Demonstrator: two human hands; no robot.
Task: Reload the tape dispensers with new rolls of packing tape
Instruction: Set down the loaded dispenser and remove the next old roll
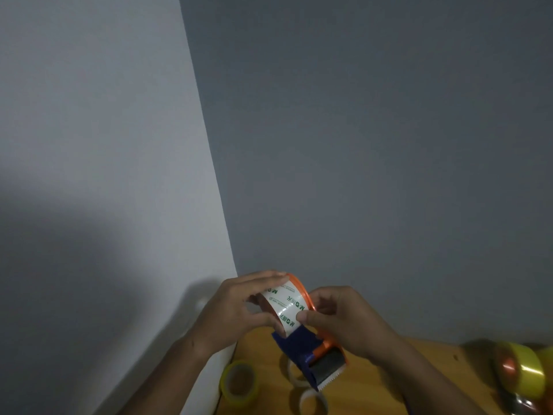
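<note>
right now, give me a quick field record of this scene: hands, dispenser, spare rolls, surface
left hand: grips the printed tape roll from its left side
right hand: holds the orange and blue tape dispenser, thumb on the roll
roll status: sitting in the dispenser, held above the table
spare rolls: yellow tape roll at table's left edge; yellow rolls at far right
also on table: pale rings, likely empty cores
surface: wooden table
</note>
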